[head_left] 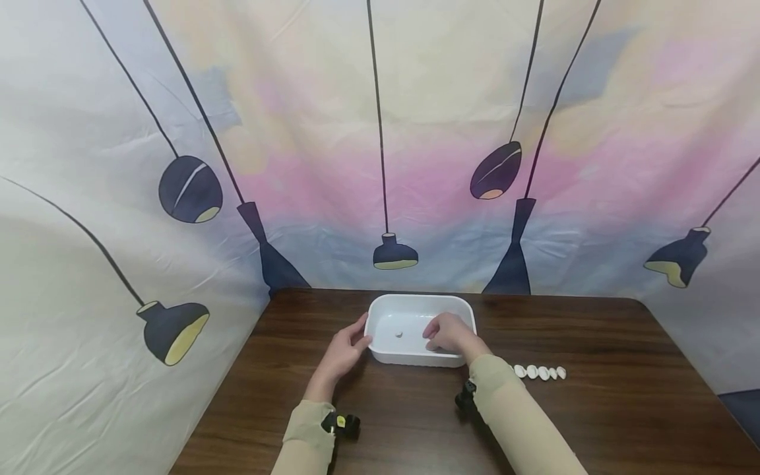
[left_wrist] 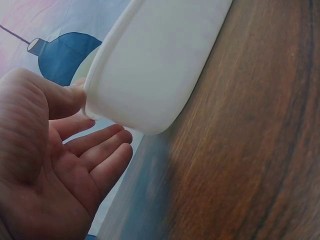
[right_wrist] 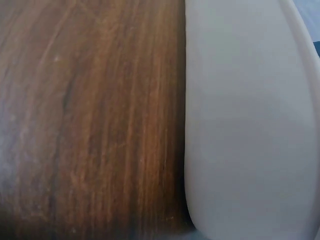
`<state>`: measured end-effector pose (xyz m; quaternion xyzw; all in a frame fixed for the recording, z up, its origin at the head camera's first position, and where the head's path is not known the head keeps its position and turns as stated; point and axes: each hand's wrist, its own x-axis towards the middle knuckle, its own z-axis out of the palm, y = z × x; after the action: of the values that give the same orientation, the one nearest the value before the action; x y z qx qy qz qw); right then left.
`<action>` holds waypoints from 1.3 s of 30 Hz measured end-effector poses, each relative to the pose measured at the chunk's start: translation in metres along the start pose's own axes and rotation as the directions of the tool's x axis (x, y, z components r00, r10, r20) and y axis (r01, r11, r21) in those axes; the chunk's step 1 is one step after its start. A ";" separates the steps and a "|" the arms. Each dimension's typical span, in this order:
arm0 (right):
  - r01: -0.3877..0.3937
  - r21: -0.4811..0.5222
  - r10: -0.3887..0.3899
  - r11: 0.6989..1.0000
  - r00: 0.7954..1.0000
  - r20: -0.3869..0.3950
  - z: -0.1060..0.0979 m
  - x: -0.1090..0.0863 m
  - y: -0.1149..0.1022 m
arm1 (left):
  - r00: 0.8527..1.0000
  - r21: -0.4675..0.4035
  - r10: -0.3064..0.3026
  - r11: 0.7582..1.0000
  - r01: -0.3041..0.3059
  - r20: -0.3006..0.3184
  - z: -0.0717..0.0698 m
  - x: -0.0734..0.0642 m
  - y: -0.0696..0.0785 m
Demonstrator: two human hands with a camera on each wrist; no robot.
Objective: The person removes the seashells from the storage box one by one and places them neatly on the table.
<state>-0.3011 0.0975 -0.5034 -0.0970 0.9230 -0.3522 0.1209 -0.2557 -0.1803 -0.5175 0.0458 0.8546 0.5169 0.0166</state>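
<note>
A white rectangular basin (head_left: 420, 360) with rounded corners stands on the table. At its left end my left hand (head_left: 342, 354) pinches the rim. The left wrist view shows the thumb and a finger of that hand (left_wrist: 55, 150) at the edge of the basin (left_wrist: 155, 65), the other fingers spread below. Over the basin's right half, my right hand (head_left: 449, 333) reaches inside with bent fingers pointing down; whether they hold something cannot be seen. A small white piece (head_left: 399, 334) lies on the basin floor. Only the basin's outer wall (right_wrist: 250, 120) shows in the right wrist view, without the hand.
Several small white shell-like pieces (head_left: 539, 373) lie in a row right of the basin, partly hidden by the right sleeve (head_left: 516, 409). The brown wooden table (head_left: 410, 422) meets a cloth backdrop (head_left: 439, 132) printed with lamps.
</note>
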 end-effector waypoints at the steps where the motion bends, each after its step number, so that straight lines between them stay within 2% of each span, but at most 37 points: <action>1: 0.003 -0.006 -0.003 1.000 1.000 -0.002 0.000 0.000 0.000 | 1.000 0.000 0.000 1.000 0.000 -0.001 0.000 0.000 0.000; 14: 0.036 -0.048 -0.035 0.998 0.999 0.016 0.003 0.002 0.001 | 1.000 0.007 -0.007 1.000 0.007 0.000 -0.001 0.000 -0.002; 20: 0.033 -0.033 -0.032 0.999 0.999 0.024 0.002 0.002 0.002 | 1.000 0.007 -0.015 1.000 0.015 0.007 -0.001 0.001 -0.001; 26: 0.048 0.006 -0.048 0.999 0.999 0.019 0.003 0.002 0.001 | 1.000 0.032 0.003 0.999 -0.004 0.014 -0.002 0.003 -0.002; 39: 0.057 0.023 -0.057 0.998 0.998 -0.001 0.004 0.002 0.000 | 1.000 0.006 -0.008 1.000 0.008 0.020 -0.002 0.003 -0.004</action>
<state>-0.3018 0.0946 -0.5066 -0.1217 0.9158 -0.3660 0.1119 -0.2593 -0.1832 -0.5199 0.0477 0.8562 0.5137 0.0269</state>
